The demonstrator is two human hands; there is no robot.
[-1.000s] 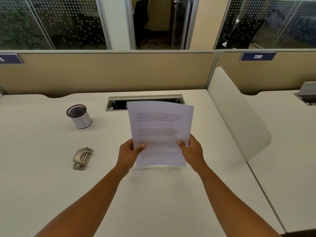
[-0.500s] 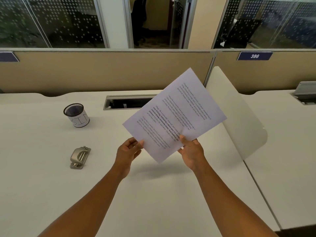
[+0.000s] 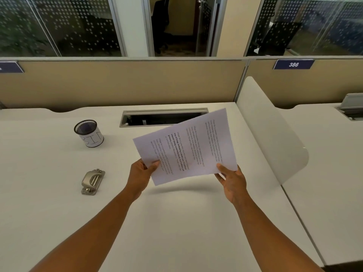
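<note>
Paper [image 3: 188,148] turned sideways, left hand [image 3: 140,174] and right hand [image 3: 232,181] pinching

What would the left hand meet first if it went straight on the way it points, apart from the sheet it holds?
Probably the beige partition behind the desk. The left hand, pinching the sheet, points forward-right over the cable slot; nothing stands between, though depth is unclear.

White paper [image 3: 188,152] with black print, black mesh cup [image 3: 88,133] wrapped white, seemingly silver punch [image 3: 92,181], white desk [image 3: 59,193].
</note>
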